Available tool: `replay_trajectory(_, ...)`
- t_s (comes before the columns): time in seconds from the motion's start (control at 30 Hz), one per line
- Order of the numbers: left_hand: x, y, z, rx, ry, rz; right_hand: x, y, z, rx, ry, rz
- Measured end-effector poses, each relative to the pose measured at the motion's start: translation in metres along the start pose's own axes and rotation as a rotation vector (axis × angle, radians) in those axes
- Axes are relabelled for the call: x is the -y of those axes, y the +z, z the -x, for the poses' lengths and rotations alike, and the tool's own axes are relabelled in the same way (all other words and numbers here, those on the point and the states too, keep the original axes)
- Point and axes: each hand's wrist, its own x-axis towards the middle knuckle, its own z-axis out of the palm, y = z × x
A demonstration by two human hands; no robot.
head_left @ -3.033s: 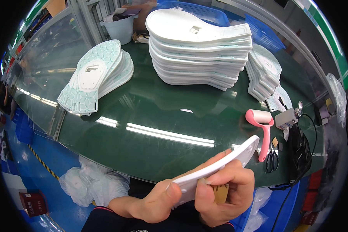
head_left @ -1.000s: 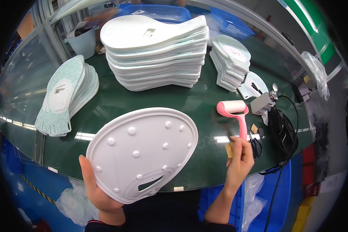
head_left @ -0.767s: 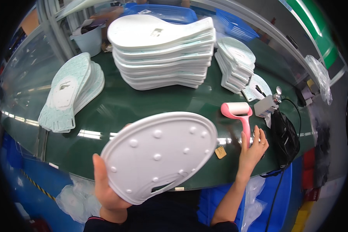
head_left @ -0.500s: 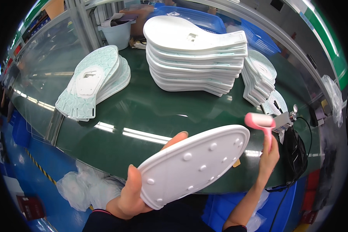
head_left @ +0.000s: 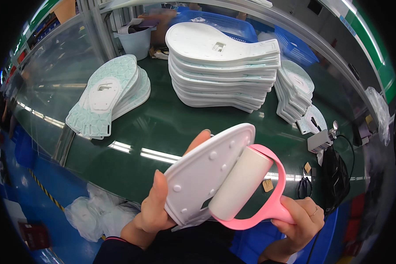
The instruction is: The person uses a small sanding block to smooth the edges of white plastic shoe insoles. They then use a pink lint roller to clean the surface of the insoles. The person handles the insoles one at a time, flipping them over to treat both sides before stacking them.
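A white moulded plastic panel (head_left: 196,178), rounded at its far end, is tilted up in my left hand (head_left: 150,209). The thumb lies along its near edge and fingers go behind it; its studded face is toward me. My right hand (head_left: 301,220) grips the pink handle of a lint roller (head_left: 242,182). The roller's white cylinder lies across the right side of that studded face, covering part of it. Whether the cylinder presses on the panel or hovers just in front, I cannot tell.
On the green table (head_left: 163,123) stand a tall stack of white panels (head_left: 224,66), a patterned pale-green stack (head_left: 103,94) at left and a smaller stack (head_left: 295,88) at right. Scissors (head_left: 304,187), a white bottle (head_left: 320,141) and a black bag (head_left: 335,174) lie at right.
My right hand has brought the lint roller from the right, leftward and nearer, to the panel's face. The panel has turned and shifted slightly left in my left hand.
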Motion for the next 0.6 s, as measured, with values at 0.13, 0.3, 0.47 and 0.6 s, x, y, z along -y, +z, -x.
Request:
replay_trajectory(0.13,0.003,0.002,-0.001,-0.047,0.031,0.021,0.008,0.01,0.012,-0.336,0.123,-0.073)
replay_trajectory(0.3,0.0,0.011,0.002,-0.042,-0.014,0.016,0.017,0.019,-0.017,-0.167,-0.156,-0.211)
replay_trajectory(0.47,-0.004,-0.001,0.001,-0.036,0.037,0.029,-0.012,-0.002,-0.002,-0.044,-0.038,-0.183)
replay_trajectory(0.6,-0.002,-0.005,0.009,-0.072,0.154,0.147,-0.046,0.004,0.032,-0.256,0.322,-0.139)
